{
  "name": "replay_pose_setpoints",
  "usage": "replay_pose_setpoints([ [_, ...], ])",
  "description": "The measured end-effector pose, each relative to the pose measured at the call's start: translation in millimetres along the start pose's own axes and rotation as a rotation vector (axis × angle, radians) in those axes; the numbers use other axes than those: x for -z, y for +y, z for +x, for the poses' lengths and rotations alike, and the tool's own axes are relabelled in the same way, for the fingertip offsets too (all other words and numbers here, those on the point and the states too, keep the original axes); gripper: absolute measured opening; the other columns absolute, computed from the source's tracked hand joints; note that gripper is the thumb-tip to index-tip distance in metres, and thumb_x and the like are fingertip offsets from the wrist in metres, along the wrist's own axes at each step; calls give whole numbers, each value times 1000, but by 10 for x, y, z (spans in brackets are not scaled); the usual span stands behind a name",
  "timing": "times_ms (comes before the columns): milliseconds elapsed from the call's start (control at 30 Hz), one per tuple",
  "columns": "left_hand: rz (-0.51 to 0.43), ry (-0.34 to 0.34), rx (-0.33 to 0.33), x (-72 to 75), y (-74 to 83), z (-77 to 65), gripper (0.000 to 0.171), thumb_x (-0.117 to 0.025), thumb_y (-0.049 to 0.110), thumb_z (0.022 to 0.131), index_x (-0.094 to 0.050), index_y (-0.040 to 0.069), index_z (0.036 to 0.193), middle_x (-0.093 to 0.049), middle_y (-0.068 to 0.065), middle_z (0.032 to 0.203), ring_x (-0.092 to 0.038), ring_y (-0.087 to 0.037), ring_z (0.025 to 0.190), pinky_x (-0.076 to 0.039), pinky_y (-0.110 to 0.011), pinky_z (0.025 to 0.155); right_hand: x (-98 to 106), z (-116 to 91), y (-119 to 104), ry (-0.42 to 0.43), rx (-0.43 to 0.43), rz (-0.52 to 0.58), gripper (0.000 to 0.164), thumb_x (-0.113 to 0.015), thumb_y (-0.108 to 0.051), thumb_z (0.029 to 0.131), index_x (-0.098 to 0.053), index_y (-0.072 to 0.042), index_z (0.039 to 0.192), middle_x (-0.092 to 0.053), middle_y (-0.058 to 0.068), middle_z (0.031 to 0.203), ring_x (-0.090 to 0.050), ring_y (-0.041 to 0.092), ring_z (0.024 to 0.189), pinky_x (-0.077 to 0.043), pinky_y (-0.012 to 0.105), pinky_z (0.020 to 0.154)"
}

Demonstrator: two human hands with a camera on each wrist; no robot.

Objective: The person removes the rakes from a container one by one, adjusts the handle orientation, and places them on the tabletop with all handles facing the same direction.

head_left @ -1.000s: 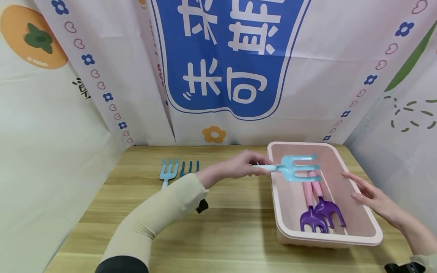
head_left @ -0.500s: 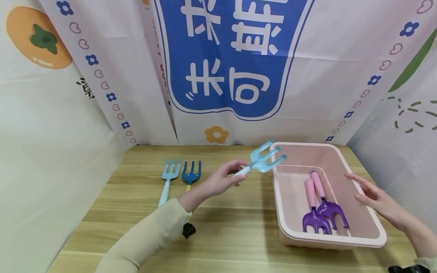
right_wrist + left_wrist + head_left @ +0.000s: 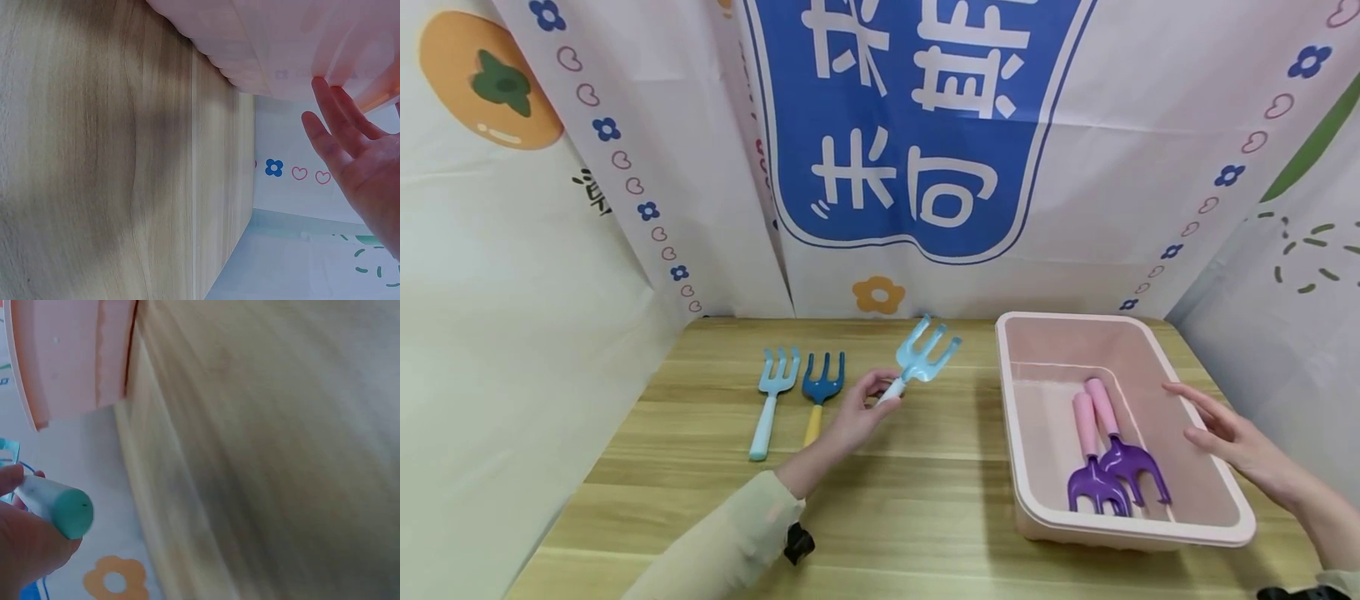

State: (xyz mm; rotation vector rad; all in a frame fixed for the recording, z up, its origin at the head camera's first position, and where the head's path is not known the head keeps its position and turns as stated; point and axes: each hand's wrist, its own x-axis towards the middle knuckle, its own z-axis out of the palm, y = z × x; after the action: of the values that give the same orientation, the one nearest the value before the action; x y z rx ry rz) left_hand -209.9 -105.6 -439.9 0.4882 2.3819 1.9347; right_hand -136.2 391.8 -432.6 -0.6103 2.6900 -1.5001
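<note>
My left hand grips the pale handle of a light blue hand fork, holding it above the table with its three tines pointing to the back. On the table to its left lie another light blue hand fork and a dark blue one with a yellow handle, whose lower end is hidden by my left arm. My right hand rests at the right rim of a pink plastic bin, with relaxed fingers against its outer wall. Two purple hand forks with pink handles lie inside.
The bin stands on the right side of the wooden table. A printed cloth hangs behind the table, and light cloth closes off the left and right sides.
My left hand has carried the light blue fork leftward from over the bin to above the middle of the table, turning its tines toward the back. My right hand stays at the rim.
</note>
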Motion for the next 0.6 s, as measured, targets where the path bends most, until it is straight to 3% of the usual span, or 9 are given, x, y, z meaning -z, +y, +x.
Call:
replay_pose_setpoints([
  [233, 34, 102, 52, 56, -121, -31, 34, -64, -8, 88, -58, -3, 121, -65, -23, 110, -58, -32, 105, -45, -45, 92, 15, -6, 4, -5, 10, 12, 63, -42, 5, 100, -25, -20, 155, -30, -25, 148, -35, -16, 120, -36, 8, 85],
  [400, 52, 146, 51, 62, -217, -43, 35, -67, -10, 85, -59, -6, 118, -66, -19, 109, -60, -31, 104, -47, -45, 92, 12, -5, -4, -9, 16, 20, 62, -42, 5, 100, -23, -15, 155, -28, -29, 147, -30, -17, 123, -32, 7, 86],
  [600, 46, 182, 58, 69, -348, -87, 34, -67, -12, 84, -56, -12, 116, -63, -26, 112, -60, -37, 105, -48, -44, 91, 8, 1, -8, -7, 8, 14, 61, -42, 4, 100, -24, -15, 155, -29, -30, 146, -31, -18, 122, -33, 7, 85],
])
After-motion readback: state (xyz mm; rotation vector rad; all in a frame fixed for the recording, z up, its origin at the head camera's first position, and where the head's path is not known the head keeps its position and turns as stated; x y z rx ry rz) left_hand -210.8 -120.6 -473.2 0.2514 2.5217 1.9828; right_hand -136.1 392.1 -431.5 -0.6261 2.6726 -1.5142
